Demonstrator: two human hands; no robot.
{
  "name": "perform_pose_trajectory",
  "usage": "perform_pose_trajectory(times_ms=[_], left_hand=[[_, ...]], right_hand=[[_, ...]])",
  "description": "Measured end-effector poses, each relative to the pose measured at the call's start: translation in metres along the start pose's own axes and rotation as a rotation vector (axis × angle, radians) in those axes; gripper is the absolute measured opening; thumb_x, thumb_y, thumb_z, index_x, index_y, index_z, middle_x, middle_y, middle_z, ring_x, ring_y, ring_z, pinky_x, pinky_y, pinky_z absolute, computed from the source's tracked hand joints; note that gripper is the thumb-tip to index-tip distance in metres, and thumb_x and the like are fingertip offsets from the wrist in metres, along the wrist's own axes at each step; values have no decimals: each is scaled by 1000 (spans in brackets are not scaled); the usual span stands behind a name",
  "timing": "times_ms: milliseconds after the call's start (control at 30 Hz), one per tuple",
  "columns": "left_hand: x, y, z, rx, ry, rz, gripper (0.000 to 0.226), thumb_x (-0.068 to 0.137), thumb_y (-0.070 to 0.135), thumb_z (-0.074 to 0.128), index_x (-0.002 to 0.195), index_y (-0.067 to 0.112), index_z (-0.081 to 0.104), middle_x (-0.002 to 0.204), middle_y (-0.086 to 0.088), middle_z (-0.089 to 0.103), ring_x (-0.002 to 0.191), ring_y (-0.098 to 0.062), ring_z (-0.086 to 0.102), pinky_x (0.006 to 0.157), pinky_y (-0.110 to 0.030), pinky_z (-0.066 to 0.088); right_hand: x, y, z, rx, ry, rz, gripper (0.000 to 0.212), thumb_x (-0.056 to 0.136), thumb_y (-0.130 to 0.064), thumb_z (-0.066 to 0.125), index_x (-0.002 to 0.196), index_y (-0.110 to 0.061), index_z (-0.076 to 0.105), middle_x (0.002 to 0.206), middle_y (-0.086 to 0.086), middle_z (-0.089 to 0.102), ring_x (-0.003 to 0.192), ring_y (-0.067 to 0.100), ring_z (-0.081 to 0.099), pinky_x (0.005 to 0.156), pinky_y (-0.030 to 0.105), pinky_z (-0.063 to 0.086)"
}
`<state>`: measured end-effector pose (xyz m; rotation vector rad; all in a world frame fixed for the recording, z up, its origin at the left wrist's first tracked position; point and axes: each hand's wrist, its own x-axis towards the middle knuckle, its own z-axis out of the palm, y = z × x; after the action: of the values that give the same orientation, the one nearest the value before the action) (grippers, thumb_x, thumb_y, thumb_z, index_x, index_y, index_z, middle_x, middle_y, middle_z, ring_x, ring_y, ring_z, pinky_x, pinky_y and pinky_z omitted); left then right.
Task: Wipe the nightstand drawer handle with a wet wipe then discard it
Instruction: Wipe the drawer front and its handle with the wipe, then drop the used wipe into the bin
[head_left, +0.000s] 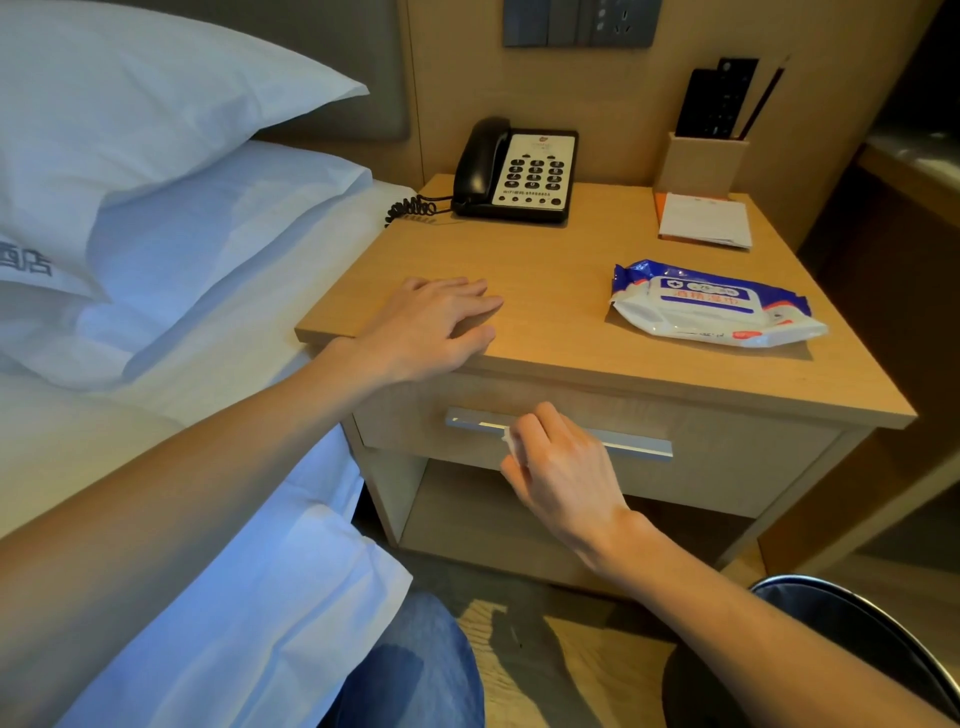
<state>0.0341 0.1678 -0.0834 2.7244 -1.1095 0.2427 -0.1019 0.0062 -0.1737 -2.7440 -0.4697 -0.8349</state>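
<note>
Pinching a white wipe (508, 442), the right hand (561, 467) pressed it against the metal handle (628, 440) on the drawer front. Above the handle, the left hand (431, 325) lay flat and open on the nightstand (571, 270) top; the wipe pack (711, 306) sat above the handle's right end.

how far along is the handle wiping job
Done: a wet wipe is out of the pack. In hand: the right hand presses it on the drawer handle, mid-wipe; the left hand rests flat on the nightstand. Left: finishing and discarding.
</note>
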Motion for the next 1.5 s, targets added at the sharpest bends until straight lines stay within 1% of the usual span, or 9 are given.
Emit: perform_pose_trajectory(times_ms=[300, 467, 633, 800, 933, 1067, 1200, 1367, 1500], left_hand=[[-1, 2, -2, -1, -7, 1, 57, 88, 51, 29, 140, 29, 42, 151, 2, 36, 141, -16, 29, 107, -42, 24], [-4, 14, -4, 7, 78, 19, 53, 89, 45, 35, 133, 22, 53, 141, -1, 51, 133, -17, 42, 104, -41, 31], [-2, 57, -2, -83, 123, 122, 55, 86, 46, 35, 126, 18, 59, 132, -4, 59, 125, -18, 51, 101, -45, 40], [9, 106, -1, -132, 144, 252, 53, 85, 45, 38, 123, 17, 61, 130, -4, 60, 123, -20, 53, 100, -41, 40], [18, 145, 4, -149, 121, 346, 53, 84, 45, 38, 124, 18, 60, 133, -3, 58, 126, -18, 49, 98, -34, 34], [28, 184, 11, -205, 94, 421, 49, 86, 45, 42, 127, 22, 58, 137, 2, 54, 130, -12, 43, 106, -35, 33], [39, 221, 23, -223, 83, 492, 44, 88, 41, 49, 127, 24, 58, 138, 3, 53, 132, -11, 40, 107, -29, 25], [45, 267, 46, -263, 64, 603, 41, 89, 40, 51, 126, 24, 59, 138, 4, 54, 134, -9, 37, 110, -26, 20], [44, 299, 66, -303, 44, 669, 41, 89, 38, 52, 126, 23, 59, 139, 3, 52, 136, -10, 36, 112, -27, 19]], right_hand=[[-11, 2, -7, 91, -3, 60, 7, 84, -12, 62, 90, -9, 59, 83, 6, 56, 58, 18, 53, 45, 28, 45], [-22, 11, -14, 83, -6, 86, 7, 85, -12, 62, 91, -9, 60, 85, 6, 57, 61, 19, 55, 46, 29, 46], [-35, 24, -25, 66, -11, 121, 8, 87, -16, 60, 93, -11, 60, 89, 5, 57, 65, 17, 56, 50, 31, 51], [-55, 38, -49, 44, 9, 170, 8, 86, -15, 62, 92, -11, 60, 88, 4, 58, 65, 14, 56, 52, 29, 52], [-80, 56, -71, -1, 0, 221, 10, 85, -17, 64, 94, -13, 61, 88, 2, 58, 68, 12, 55, 56, 22, 50], [-105, 76, -92, -40, 30, 294, 10, 84, -16, 66, 92, -12, 63, 86, 3, 59, 67, 11, 55, 58, 14, 37], [-129, 97, -109, -62, 61, 323, 8, 85, -15, 62, 92, -11, 62, 86, 3, 59, 69, 13, 54, 55, 20, 45], [-167, 121, -128, -134, 52, 407, 9, 81, -12, 65, 90, -10, 62, 84, 3, 58, 68, 13, 53, 56, 17, 41], [-207, 146, -138, -165, 18, 488, 5, 84, -14, 64, 87, -11, 61, 82, 4, 59, 66, 17, 55, 56, 23, 47]])
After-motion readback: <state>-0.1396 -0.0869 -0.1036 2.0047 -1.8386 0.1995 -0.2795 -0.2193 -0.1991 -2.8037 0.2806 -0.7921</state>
